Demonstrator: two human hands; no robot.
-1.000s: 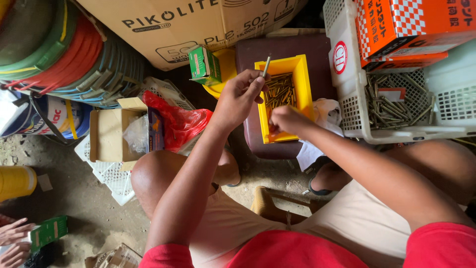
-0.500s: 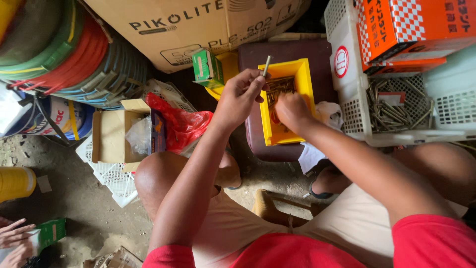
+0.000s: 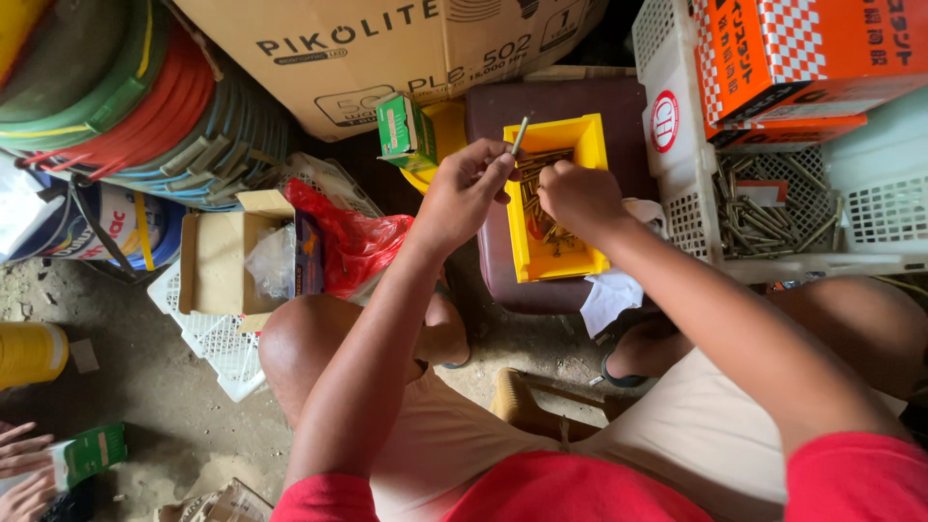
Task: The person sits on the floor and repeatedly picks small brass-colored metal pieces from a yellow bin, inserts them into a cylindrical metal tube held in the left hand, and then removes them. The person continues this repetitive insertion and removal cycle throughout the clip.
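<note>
The left hand (image 3: 464,193) is pinching a long screw (image 3: 519,136) upright above the yellow bin (image 3: 591,155); the right hand (image 3: 578,196) is curling closed among loose screws (image 3: 546,237) inside it.

A long grey screw (image 3: 519,136) stands nearly upright, pinched at its lower end between the fingers (image 3: 491,166) of the left hand (image 3: 464,198), its tip leaning slightly right. Just right of those fingers sits an open yellow plastic bin (image 3: 590,145), rectangular, holding a loose heap of brass-coloured screws (image 3: 537,166). The right hand (image 3: 578,196) reaches down into that heap, its fingers among the screws.
</note>
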